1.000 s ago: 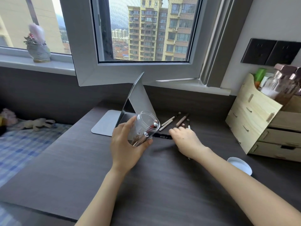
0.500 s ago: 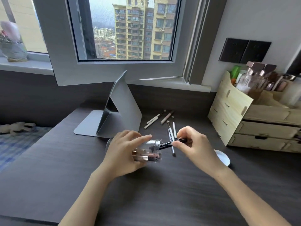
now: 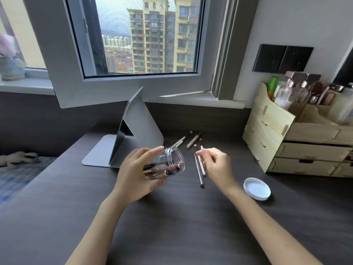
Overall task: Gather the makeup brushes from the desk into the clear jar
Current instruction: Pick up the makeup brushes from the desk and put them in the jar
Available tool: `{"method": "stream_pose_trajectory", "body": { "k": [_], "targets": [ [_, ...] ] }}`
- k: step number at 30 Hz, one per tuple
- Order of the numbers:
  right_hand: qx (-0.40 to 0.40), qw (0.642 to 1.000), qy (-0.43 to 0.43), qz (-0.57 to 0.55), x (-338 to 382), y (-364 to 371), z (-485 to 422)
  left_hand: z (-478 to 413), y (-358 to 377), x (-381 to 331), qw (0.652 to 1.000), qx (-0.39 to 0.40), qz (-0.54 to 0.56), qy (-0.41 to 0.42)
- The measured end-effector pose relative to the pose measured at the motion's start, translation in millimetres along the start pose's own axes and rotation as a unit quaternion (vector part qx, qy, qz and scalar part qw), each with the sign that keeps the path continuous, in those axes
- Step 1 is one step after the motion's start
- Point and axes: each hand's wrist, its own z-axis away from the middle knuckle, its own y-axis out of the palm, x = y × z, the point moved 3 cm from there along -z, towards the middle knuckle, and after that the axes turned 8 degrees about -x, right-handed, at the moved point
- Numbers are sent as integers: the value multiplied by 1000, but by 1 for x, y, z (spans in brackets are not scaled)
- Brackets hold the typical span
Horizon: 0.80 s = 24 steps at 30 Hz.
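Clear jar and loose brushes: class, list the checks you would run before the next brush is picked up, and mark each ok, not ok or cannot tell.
1. Clear jar gripped firmly by the left hand: ok.
2. Jar mouth turned toward the right hand: ok.
3. Right hand empty for the next pick: ok, nothing between its fingers.
4. Brushes still on the desk: not ok, a dark-handled brush and others lie there.
5. Room left in the jar: cannot tell.
6. White lid clear of the working path: ok, it lies apart.

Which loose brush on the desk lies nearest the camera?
The dark-handled brush, lying beside the right hand; its tip reaches closest to the camera, unlike the pale ones farther back.
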Motion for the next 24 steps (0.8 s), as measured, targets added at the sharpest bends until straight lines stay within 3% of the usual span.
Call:
{"method": "stream_pose_trajectory", "body": {
  "k": [3,7,13,18,20,22,24],
  "targets": [
    [-9,980,35,196,-24,0,-23,2,0,-1,1000,-29,-7,1],
    [22,954,108,279,-30,10,-37,6,1,-6,998,-63,1,4],
    [122,887,49,443,-17,40,-35,7,3,-6,997,-74,4,-4],
    [146,888,68,431,-19,45,-29,8,2,-5,998,-69,8,-12],
    [137,910,80,382,-16,42,-27,8,2,-5,997,-71,15,-18],
    [104,953,97,268,-10,32,-28,9,1,-4,997,-77,21,-22],
    [58,986,134,80,4,14,-26,9,0,-4,996,-83,24,-28]
  ]
}}
